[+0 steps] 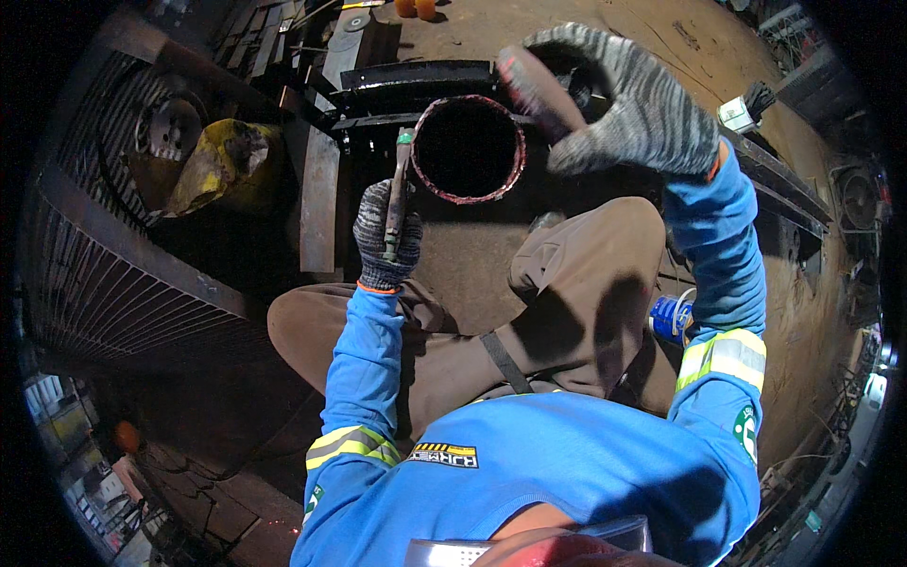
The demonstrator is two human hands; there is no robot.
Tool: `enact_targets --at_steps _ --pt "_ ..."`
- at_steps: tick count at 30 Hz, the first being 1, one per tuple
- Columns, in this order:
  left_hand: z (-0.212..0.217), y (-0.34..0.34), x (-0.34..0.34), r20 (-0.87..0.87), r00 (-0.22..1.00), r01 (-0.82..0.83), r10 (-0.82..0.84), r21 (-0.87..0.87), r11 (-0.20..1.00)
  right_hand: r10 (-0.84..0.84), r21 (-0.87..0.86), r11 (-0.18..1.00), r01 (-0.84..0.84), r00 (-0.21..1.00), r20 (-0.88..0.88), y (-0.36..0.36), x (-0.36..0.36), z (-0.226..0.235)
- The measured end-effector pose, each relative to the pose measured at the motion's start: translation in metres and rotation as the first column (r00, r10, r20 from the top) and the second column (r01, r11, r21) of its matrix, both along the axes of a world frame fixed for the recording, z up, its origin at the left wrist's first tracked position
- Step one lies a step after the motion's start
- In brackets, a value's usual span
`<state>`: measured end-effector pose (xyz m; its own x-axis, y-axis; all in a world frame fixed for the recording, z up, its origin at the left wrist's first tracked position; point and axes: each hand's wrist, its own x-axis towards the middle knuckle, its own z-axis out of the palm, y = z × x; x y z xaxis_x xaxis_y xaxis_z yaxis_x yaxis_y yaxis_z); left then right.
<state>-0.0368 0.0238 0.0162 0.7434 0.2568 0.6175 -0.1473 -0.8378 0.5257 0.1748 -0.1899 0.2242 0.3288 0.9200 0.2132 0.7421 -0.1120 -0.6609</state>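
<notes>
My gloved left hand [380, 241] is closed around a narrow, long tool [398, 194] with a green band near its far end. Its exact kind is not clear. That tool stands upright in the picture, just left of a round pipe-like opening with a reddish rim [521, 156] and a black interior. To the right of the opening, my gloved right hand [652, 113] grips a flat, rounded reddish-brown piece [540, 93] between thumb and fingers, tilted and apart from the rim. What that piece is cannot be made out.
Dark metal bars [416, 76] lie behind the opening, and a flat steel bar [320, 203] is at its left. Further left are a crumpled yellow bag [231, 165] and a metal grating [123, 283]. A blue can [670, 318] stands beside my right knee; a white container [739, 113] is far right.
</notes>
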Motion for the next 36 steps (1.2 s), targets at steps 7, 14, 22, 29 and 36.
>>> enact_targets --at_steps 7,14,22,29,36 --pt "-0.006 0.001 0.011 0.014 1.000 0.024 -0.021 -0.203 0.979 0.016 0.005 1.000 -0.019 0.936 0.351 0.030 -0.030 0.004" --pt "-0.003 0.000 0.008 0.038 0.998 0.061 -0.052 -0.306 0.950 0.035 -0.068 0.998 -0.003 0.877 0.480 0.036 -0.036 0.004" --pt "0.001 0.004 0.001 0.069 0.997 0.042 -0.029 -0.192 0.981 0.079 -0.126 0.992 -0.013 0.836 0.543 0.044 -0.043 0.016" --pt "0.002 0.000 0.005 0.113 0.993 -0.019 0.038 -0.166 0.986 0.024 -0.241 0.963 0.123 0.849 0.527 0.045 -0.046 0.014" --pt "0.002 0.000 0.006 0.160 0.985 -0.046 0.067 -0.131 0.990 -0.065 -0.242 0.946 0.216 0.857 0.512 0.052 -0.053 0.008"
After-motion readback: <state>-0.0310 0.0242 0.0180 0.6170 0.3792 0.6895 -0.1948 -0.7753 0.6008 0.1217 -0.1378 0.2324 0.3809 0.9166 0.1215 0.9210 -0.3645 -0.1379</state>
